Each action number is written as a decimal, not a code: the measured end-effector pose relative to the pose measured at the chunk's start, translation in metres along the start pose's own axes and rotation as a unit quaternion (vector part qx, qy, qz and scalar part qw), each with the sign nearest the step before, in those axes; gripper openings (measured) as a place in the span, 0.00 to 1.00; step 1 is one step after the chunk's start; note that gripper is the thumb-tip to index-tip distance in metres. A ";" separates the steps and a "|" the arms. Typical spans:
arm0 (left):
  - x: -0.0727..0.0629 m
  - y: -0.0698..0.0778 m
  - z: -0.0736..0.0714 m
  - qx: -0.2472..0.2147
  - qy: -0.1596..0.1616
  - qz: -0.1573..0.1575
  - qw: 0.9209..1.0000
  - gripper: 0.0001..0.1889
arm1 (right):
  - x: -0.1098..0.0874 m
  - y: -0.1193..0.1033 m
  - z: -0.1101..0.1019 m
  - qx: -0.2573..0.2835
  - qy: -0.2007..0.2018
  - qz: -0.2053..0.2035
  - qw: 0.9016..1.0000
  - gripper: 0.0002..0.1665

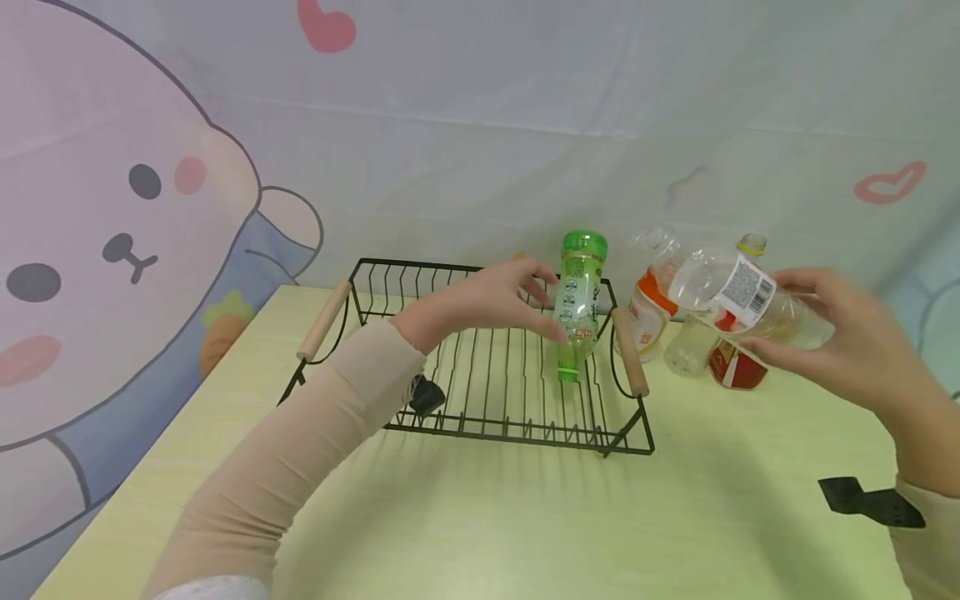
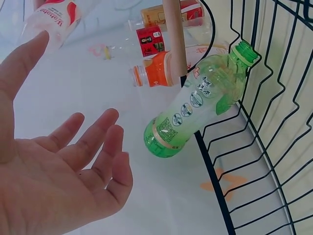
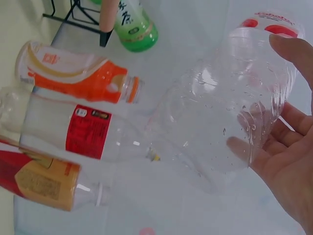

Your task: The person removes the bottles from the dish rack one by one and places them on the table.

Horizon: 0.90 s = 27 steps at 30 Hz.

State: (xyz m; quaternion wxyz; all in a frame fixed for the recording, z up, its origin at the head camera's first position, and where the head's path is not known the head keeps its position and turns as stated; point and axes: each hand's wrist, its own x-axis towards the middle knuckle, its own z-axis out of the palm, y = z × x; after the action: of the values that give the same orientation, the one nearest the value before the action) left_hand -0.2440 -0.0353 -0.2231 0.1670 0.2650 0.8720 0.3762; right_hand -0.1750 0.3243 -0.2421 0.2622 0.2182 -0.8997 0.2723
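Note:
My left hand [image 1: 498, 298] reaches over a black wire rack [image 1: 517, 435] with its fingers spread and relaxed. Beside those fingers a green-tinted clear tea bottle [image 1: 579, 292] leans neck-down inside the rack, its green cap low and its base up. The left wrist view shows a gap between the left hand [image 2: 63, 171] and the tea bottle [image 2: 195, 103]. To the right, my right hand [image 1: 862, 342] grips a clear plastic bottle [image 1: 697, 283] in the air, tilted, with a white and red barcode label. Thumb and fingers wrap the clear bottle [image 3: 220, 107] from opposite sides.
Right of the rack's wooden handle [image 1: 630, 350] stand an orange and white bottle [image 3: 73, 73], a clear bottle with a red label [image 3: 88, 131] and a tan and red one [image 3: 46, 181]. A printed cloth backdrop [image 1: 465, 167] hangs behind the pale table [image 1: 525, 533].

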 end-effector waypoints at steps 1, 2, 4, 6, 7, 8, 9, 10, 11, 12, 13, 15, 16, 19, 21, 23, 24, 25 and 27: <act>0.001 -0.001 0.000 -0.004 0.002 -0.002 1.000 0.41 | -0.001 0.002 -0.002 0.003 0.003 0.022 1.000 0.41; 0.002 -0.001 0.000 -0.009 0.005 -0.006 1.000 0.41 | -0.002 0.004 -0.003 0.003 0.003 0.042 0.999 0.40; 0.005 -0.003 0.001 -0.016 0.011 -0.015 1.000 0.41 | -0.004 0.008 -0.007 -0.004 0.007 0.075 0.997 0.40; 0.010 -0.004 0.001 -0.018 0.017 -0.021 0.999 0.41 | -0.006 0.012 -0.009 0.000 0.020 0.103 0.995 0.40; 0.012 -0.005 0.001 -0.018 0.020 -0.024 0.999 0.41 | -0.007 0.013 -0.011 0.001 0.029 0.112 0.993 0.40; 0.013 -0.005 0.001 -0.020 0.024 -0.025 0.999 0.40 | -0.008 0.015 -0.012 -0.007 0.035 0.126 0.991 0.40; 0.015 -0.006 0.001 -0.020 0.027 -0.026 0.999 0.40 | -0.009 0.016 -0.013 -0.009 0.042 0.138 0.989 0.40; 0.017 -0.007 0.001 -0.020 0.030 -0.026 0.999 0.40 | -0.010 0.018 -0.013 -0.009 0.051 0.148 0.988 0.40; 0.019 -0.007 0.001 -0.022 0.034 -0.027 0.999 0.40 | -0.010 0.019 -0.014 -0.009 0.060 0.159 0.985 0.40; 0.020 -0.007 0.001 -0.026 0.037 -0.028 0.999 0.40 | -0.011 0.021 -0.015 -0.005 0.068 0.167 0.984 0.39; 0.021 -0.007 0.001 -0.032 0.040 -0.030 0.998 0.40 | -0.011 0.023 -0.015 0.002 0.078 0.171 0.982 0.37; 0.023 -0.007 0.001 -0.039 0.045 -0.031 0.998 0.39 | -0.012 0.027 -0.016 0.022 0.098 0.174 0.980 0.36; 0.024 -0.007 0.001 -0.040 0.048 -0.031 0.998 0.39 | -0.012 0.029 -0.016 0.032 0.110 0.174 0.978 0.36; 0.027 -0.008 0.000 -0.048 0.052 -0.025 0.997 0.39 | -0.014 0.036 -0.016 0.046 0.136 0.180 0.973 0.37; 0.029 -0.009 0.000 -0.049 0.055 -0.019 0.997 0.39 | -0.014 0.041 -0.017 0.053 0.148 0.187 0.970 0.38; 0.032 -0.010 0.000 -0.052 0.059 -0.014 0.997 0.39 | -0.014 0.044 -0.018 0.069 0.166 0.189 0.965 0.37; 0.033 -0.011 0.000 -0.052 0.062 -0.013 0.997 0.39 | -0.014 0.045 -0.018 0.076 0.175 0.192 0.963 0.37; 0.034 -0.011 0.001 -0.052 0.064 -0.012 0.996 0.39 | -0.014 0.046 -0.019 0.083 0.185 0.196 0.959 0.37; 0.037 -0.012 0.002 -0.052 0.071 -0.014 0.996 0.39 | -0.014 0.047 -0.020 0.092 0.204 0.199 0.954 0.38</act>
State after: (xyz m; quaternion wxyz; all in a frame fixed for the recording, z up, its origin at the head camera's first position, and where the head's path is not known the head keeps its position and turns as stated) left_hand -0.2770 -0.0194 -0.2370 0.1237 0.2165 0.8643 0.4367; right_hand -0.1823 0.3755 -0.2539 0.3593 -0.0023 -0.8233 0.4393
